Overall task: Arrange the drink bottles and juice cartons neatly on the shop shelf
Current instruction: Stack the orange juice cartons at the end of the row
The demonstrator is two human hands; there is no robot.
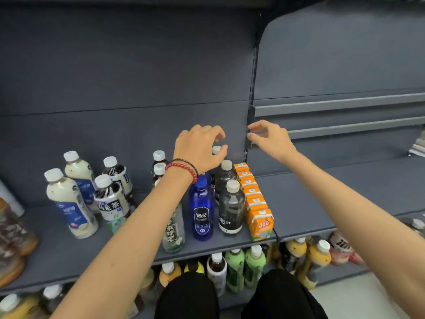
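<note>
Left hand (200, 148) half-curled, holds nothing, hovering over a white bottle cap (216, 149); contact unclear. Right hand (270, 139) loose, empty. Blue bottle (201, 208) and dark bottles (231, 203) under left wrist. Orange juice cartons (255, 199) in a row on the shelf (299, 203), below and between the hands.

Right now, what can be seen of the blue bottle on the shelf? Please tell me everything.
The blue bottle is translucent deep-blue plastic, as it looks, with a blue cap and a dark label printed in white. It stands upright near the front of the shelf, between a clear bottle and a dark bottle, close to both. The wrist of the left hand lies just above its cap; whether they touch cannot be told.
</note>
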